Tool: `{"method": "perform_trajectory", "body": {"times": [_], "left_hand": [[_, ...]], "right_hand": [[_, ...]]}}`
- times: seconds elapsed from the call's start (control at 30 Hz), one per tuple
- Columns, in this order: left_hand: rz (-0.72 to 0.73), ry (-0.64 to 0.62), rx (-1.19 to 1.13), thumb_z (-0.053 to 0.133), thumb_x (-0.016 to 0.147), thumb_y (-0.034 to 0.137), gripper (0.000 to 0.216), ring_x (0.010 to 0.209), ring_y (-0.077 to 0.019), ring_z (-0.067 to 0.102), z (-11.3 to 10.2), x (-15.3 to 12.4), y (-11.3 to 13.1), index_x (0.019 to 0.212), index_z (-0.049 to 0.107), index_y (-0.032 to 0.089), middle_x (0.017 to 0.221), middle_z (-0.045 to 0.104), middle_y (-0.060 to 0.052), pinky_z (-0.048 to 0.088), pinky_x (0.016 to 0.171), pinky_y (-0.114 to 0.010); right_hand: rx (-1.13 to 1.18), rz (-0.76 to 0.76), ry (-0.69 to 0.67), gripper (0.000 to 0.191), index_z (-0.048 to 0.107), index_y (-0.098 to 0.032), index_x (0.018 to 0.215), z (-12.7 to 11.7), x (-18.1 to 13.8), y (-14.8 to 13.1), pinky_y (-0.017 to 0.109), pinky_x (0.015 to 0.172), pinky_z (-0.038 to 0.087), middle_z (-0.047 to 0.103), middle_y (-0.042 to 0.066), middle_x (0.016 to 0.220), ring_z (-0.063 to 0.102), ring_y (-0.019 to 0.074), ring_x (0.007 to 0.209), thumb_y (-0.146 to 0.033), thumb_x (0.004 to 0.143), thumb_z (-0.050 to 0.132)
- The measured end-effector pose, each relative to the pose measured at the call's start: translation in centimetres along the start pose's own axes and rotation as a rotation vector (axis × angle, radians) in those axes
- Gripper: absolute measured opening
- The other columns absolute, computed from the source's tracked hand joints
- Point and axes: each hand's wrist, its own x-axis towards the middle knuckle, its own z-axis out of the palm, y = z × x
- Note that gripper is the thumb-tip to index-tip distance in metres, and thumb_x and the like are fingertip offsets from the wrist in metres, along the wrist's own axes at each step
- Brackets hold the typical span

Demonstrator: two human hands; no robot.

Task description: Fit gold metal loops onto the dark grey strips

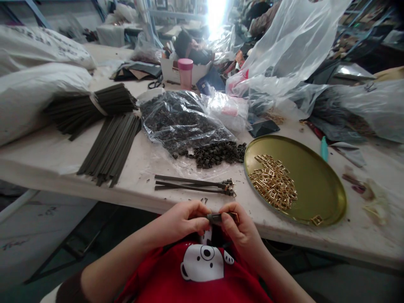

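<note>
My left hand (184, 221) and my right hand (238, 225) meet just below the table's front edge, both pinching one dark strap (214, 217). A small gold buckle (234, 216) sits at the strap's right end, against my right fingers. On the table just beyond my hands lie a few dark straps with buckles fitted (195, 185). A round gold tray (328, 198) to the right holds a heap of gold buckles (274, 182). One buckle (317, 219) lies apart near the tray's front rim.
A pile of small dark loops (217, 153) spills from a clear bag (181, 120) at centre. Loose dark straps (110, 147) and a tied bundle (91, 105) lie left. White sacks (34, 88), plastic bags (290, 50), a pink cup (185, 72) and a phone (263, 128) crowd the back.
</note>
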Motion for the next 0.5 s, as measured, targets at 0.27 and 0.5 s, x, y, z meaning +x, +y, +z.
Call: {"method": "perform_trajectory", "body": {"times": [0.27, 0.5], "left_hand": [[-0.089, 0.046, -0.108, 0.056, 0.074, 0.026, 0.013, 0.058, -0.0104, 0.056, 1.2, 0.7, -1.1, 0.078, 0.054, 0.013, 0.068, 0.062, 0.000, 0.040, 0.053, -0.020], [-0.124, -0.003, -0.190, 0.055, 0.074, 0.028, 0.015, 0.050, -0.0089, 0.056, 1.4, 0.7, -1.6, 0.074, 0.052, 0.013, 0.061, 0.063, 0.000, 0.037, 0.045, -0.017]], "right_hand": [[0.041, 0.066, 0.135, 0.020, 0.044, -0.020, 0.079, 1.5, 0.2, 0.9, 0.019, 0.040, 0.028, 0.038, -0.007, 0.055, 0.034, 0.0079, 0.045, -0.039, 0.083, 0.044], [-0.270, -0.114, 0.222, 0.018, 0.048, -0.019, 0.078, 1.9, -0.1, 1.1, 0.021, 0.047, 0.036, 0.047, -0.003, 0.061, 0.045, 0.0110, 0.053, -0.035, 0.084, 0.041]]}}
